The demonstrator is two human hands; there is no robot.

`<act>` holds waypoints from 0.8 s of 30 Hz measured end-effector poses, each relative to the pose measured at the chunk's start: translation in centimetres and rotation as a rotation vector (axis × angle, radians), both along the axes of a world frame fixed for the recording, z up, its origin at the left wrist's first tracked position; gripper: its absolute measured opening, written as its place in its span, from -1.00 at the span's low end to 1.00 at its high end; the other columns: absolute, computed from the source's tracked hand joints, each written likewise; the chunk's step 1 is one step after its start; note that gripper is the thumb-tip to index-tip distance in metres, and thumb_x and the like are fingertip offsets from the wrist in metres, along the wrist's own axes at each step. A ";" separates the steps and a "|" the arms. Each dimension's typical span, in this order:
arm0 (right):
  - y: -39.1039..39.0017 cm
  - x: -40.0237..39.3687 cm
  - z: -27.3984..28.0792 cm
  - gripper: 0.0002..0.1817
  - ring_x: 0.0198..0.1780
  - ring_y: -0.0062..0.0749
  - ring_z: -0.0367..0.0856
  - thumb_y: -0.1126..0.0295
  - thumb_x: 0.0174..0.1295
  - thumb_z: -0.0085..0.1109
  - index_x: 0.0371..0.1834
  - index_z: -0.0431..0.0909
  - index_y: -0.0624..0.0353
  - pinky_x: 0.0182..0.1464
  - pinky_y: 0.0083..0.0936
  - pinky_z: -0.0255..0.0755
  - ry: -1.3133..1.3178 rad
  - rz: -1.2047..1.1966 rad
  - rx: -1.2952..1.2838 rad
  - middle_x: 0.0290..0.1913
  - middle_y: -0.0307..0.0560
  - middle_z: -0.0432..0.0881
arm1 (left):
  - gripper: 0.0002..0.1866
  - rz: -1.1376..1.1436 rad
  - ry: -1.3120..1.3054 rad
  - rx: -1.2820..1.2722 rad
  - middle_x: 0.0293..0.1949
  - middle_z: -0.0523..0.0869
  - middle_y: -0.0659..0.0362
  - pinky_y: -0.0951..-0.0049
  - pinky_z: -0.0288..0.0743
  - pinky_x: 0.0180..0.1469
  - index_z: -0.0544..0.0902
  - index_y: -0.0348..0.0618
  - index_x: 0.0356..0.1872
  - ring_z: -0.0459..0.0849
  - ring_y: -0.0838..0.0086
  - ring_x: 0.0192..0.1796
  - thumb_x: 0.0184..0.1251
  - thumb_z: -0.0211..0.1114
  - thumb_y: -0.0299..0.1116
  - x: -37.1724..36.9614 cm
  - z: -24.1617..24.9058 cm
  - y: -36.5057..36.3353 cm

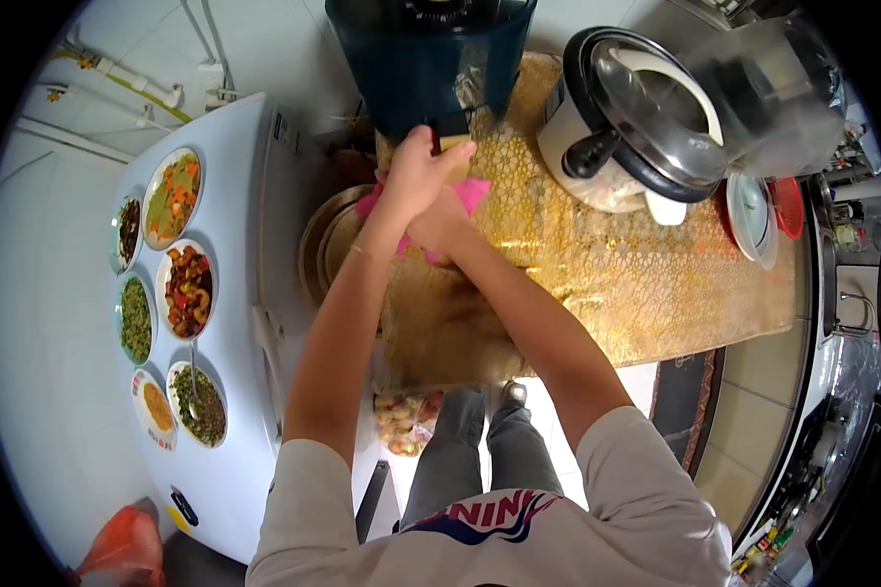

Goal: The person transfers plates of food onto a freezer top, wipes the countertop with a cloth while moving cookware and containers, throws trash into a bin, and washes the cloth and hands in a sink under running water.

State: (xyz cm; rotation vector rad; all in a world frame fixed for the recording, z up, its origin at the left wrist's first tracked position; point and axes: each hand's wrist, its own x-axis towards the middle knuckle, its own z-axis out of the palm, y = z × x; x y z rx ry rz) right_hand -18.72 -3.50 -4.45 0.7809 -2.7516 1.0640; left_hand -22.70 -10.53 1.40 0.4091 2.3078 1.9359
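Note:
My left hand (419, 176) is closed at the left end of the table (607, 284), around a small yellowish-tan thing (455, 161) that I cannot make out clearly. It lies just below the dark teal container (436, 73). Right beneath it, my right hand (442, 225) is bunched in a pink cloth (475, 194), its fingers mostly hidden by the left hand. The cloth shows on both sides of the hands, over the patterned gold table cover.
A white cooker (592, 157) with a glass lid stands at the back right, beside a clear plastic cover (773, 108) and stacked plates (751, 220). Round metal trays (313, 245) sit left of the table. Several dishes of food stand on the white fridge (245, 342).

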 end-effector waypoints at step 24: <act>10.3 16.4 2.1 -0.49 0.41 -0.22 0.13 0.20 0.34 -0.13 0.32 0.26 0.14 0.42 -0.19 -0.04 -0.057 -0.372 0.477 0.40 -0.03 0.19 | -0.52 -0.061 0.364 -0.963 0.37 0.28 0.11 0.31 0.08 0.40 0.32 -0.15 0.32 0.20 0.32 0.41 0.48 -0.11 -0.15 10.7 -5.5 -7.6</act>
